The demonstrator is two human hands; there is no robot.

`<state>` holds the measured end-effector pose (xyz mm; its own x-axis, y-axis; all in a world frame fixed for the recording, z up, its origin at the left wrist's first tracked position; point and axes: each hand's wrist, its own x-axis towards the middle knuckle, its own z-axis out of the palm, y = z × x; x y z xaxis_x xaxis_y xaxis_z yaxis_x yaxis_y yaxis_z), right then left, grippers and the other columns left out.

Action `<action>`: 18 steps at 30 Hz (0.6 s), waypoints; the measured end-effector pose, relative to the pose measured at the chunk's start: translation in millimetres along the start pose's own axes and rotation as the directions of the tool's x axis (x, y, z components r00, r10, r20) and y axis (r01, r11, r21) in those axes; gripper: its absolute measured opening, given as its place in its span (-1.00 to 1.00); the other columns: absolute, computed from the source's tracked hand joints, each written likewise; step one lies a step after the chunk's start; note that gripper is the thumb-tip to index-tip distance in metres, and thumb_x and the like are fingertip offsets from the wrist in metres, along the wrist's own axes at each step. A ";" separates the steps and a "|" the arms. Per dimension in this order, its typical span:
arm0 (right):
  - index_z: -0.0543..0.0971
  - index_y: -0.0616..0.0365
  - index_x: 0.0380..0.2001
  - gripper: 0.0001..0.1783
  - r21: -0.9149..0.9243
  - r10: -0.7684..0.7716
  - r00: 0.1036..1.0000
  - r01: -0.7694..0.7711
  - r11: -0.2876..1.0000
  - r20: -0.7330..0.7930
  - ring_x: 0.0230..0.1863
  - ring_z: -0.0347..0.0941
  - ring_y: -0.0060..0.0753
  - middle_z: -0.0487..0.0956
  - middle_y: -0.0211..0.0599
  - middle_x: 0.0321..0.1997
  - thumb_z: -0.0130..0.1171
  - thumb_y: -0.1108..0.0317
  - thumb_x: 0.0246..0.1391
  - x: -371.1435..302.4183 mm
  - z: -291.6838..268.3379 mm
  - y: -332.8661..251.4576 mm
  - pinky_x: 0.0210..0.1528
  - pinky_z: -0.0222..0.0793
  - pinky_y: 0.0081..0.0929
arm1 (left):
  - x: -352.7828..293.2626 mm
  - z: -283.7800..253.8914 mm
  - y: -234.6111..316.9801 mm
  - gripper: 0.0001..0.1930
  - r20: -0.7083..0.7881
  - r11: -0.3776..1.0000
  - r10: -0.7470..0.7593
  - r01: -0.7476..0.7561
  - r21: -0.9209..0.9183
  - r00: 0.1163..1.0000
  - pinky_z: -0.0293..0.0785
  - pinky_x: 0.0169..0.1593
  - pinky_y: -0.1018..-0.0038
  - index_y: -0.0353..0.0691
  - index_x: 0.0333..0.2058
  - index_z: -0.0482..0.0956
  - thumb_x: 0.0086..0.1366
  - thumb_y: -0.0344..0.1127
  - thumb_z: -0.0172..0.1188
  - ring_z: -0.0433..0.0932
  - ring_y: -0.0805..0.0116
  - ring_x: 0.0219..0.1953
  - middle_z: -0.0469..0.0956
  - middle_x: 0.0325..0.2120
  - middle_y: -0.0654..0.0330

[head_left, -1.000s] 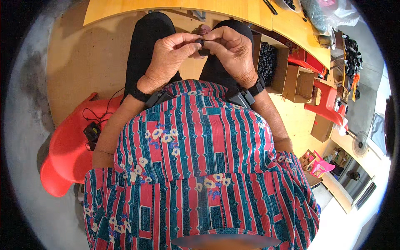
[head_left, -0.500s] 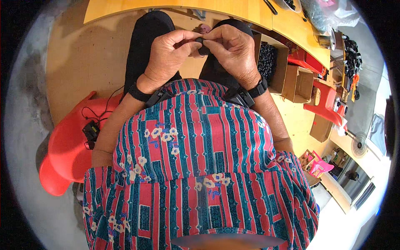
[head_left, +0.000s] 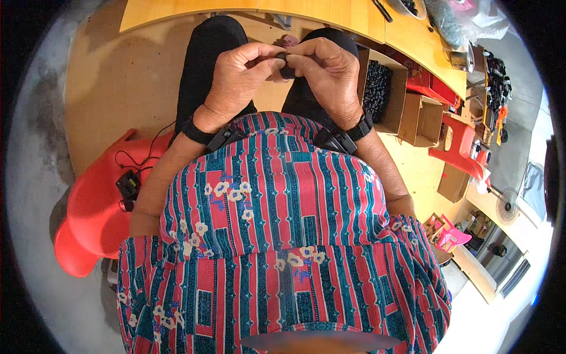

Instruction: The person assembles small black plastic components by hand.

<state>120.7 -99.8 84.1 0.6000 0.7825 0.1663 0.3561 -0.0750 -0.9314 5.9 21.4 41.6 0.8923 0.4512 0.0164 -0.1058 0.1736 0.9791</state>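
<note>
A small dark round piece (head_left: 287, 72) is pinched between my two hands above my lap; its exact kind cannot be made out. My left hand (head_left: 236, 76) grips its left side with thumb and forefinger. On the other side, my right hand (head_left: 330, 74) closes thumb and fingers on the same piece. The fingertips of both hands nearly meet and hide part of it. Each wrist wears a black band with a small box.
Ahead runs a yellow wooden table (head_left: 330, 16). To the right stand a cardboard box (head_left: 400, 94) full of small black parts, a smaller open carton (head_left: 429, 121) and a red stool (head_left: 457, 144). A red chair (head_left: 97, 206) holding a black cabled device is at my left.
My right hand has shifted very slightly at the fingers and wrist. Both hands keep their pinch on the dark piece, and the left has barely moved.
</note>
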 end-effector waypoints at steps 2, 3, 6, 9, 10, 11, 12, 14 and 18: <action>0.57 0.31 -0.45 -0.97 0.079 0.050 0.999 -0.050 0.996 0.001 -0.55 0.46 -0.64 0.55 -0.34 -0.56 0.19 0.57 -0.03 -0.9 -0.2 0.6 -0.49 0.39 -0.71 | -0.1 -0.1 2.2 -0.83 0.012 0.999 -0.033 0.034 -0.039 0.999 0.46 -0.16 0.65 -0.35 -0.20 0.55 0.21 -0.48 0.15 0.52 0.58 -0.30 0.57 -0.37 0.27; 0.57 0.32 -0.44 -0.97 0.158 0.100 0.995 -0.100 0.982 0.007 -0.55 0.45 -0.64 0.55 -0.35 -0.56 0.18 0.57 0.00 -1.0 -0.4 0.7 -0.48 0.39 -0.70 | 0.2 -0.3 2.4 -0.83 0.013 0.999 -0.032 0.032 -0.038 0.999 0.46 -0.16 0.65 -0.35 -0.20 0.55 0.21 -0.48 0.15 0.52 0.58 -0.30 0.57 -0.37 0.27; 0.57 0.31 -0.40 -0.94 0.308 0.199 0.979 -0.201 0.930 0.040 -0.55 0.44 -0.64 0.55 -0.37 -0.55 0.17 0.54 0.03 -1.9 0.7 2.1 -0.47 0.38 -0.71 | -1.2 -0.4 1.2 -0.82 0.016 0.995 -0.068 0.069 -0.069 0.998 0.45 -0.14 0.63 -0.36 -0.19 0.55 0.22 -0.47 0.15 0.52 0.57 -0.28 0.57 -0.36 0.27; 0.58 0.28 -0.40 -0.93 0.372 0.283 0.958 -0.281 0.885 0.050 -0.53 0.44 -0.65 0.57 -0.37 -0.54 0.18 0.51 0.03 -3.4 -0.7 10.7 -0.48 0.36 -0.71 | -0.3 -0.1 1.7 -0.81 0.030 0.996 -0.052 0.054 -0.070 0.998 0.45 -0.14 0.63 -0.36 -0.19 0.54 0.23 -0.45 0.15 0.51 0.57 -0.28 0.57 -0.35 0.27; 0.58 0.28 -0.40 -0.93 0.373 0.283 0.958 -0.280 0.885 0.049 -0.53 0.44 -0.65 0.57 -0.37 -0.54 0.18 0.51 0.03 -3.5 -0.6 12.7 -0.48 0.36 -0.71 | -0.6 0.0 1.4 -0.81 0.026 0.995 -0.055 0.057 -0.081 0.998 0.45 -0.14 0.63 -0.36 -0.19 0.54 0.22 -0.45 0.16 0.52 0.57 -0.29 0.57 -0.36 0.27; 0.58 0.27 -0.39 -0.93 0.414 0.306 0.950 -0.304 0.858 0.063 -0.53 0.44 -0.65 0.57 -0.37 -0.53 0.18 0.49 0.03 -3.6 -0.5 14.4 -0.49 0.35 -0.71 | -1.0 0.1 0.8 -0.80 0.022 0.994 -0.058 0.060 -0.092 0.998 0.45 -0.15 0.64 -0.36 -0.18 0.55 0.22 -0.45 0.16 0.52 0.57 -0.29 0.57 -0.36 0.27; 0.59 0.26 -0.39 -0.93 0.454 0.328 0.942 -0.326 0.829 0.079 -0.53 0.44 -0.65 0.57 -0.37 -0.52 0.19 0.48 0.04 -3.9 -0.4 15.7 -0.50 0.34 -0.72 | -1.3 -0.3 -0.7 -0.80 0.024 0.994 -0.058 0.060 -0.090 0.998 0.45 -0.15 0.64 -0.36 -0.18 0.55 0.22 -0.45 0.16 0.52 0.57 -0.29 0.57 -0.36 0.27; 0.59 0.26 -0.39 -0.92 0.474 0.320 0.943 -0.324 0.818 0.093 -0.53 0.45 -0.66 0.58 -0.37 -0.52 0.19 0.47 0.04 -4.6 0.4 18.1 -0.50 0.34 -0.72 | -1.1 -1.7 -2.6 -0.80 0.000 1.000 0.018 -0.018 0.023 1.000 0.44 -0.21 0.67 -0.34 -0.19 0.56 0.20 -0.45 0.18 0.50 0.60 -0.33 0.57 -0.39 0.30; 0.58 0.25 -0.36 -0.89 0.502 0.316 0.942 -0.330 0.800 0.114 -0.53 0.44 -0.68 0.58 -0.38 -0.51 0.18 0.43 0.06 -4.0 1.1 19.7 -0.52 0.33 -0.74 | -0.4 -1.7 3.5 -0.81 -0.014 0.983 0.080 -0.077 0.165 0.997 0.41 -0.27 0.70 -0.33 -0.21 0.57 0.19 -0.45 0.20 0.47 0.65 -0.37 0.56 -0.43 0.34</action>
<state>124.5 -103.7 64.7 0.5957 0.7839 -0.1751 -0.2726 -0.0077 -0.9621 4.4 23.3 44.7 0.8745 0.4761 0.0920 -0.1000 -0.0086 0.9950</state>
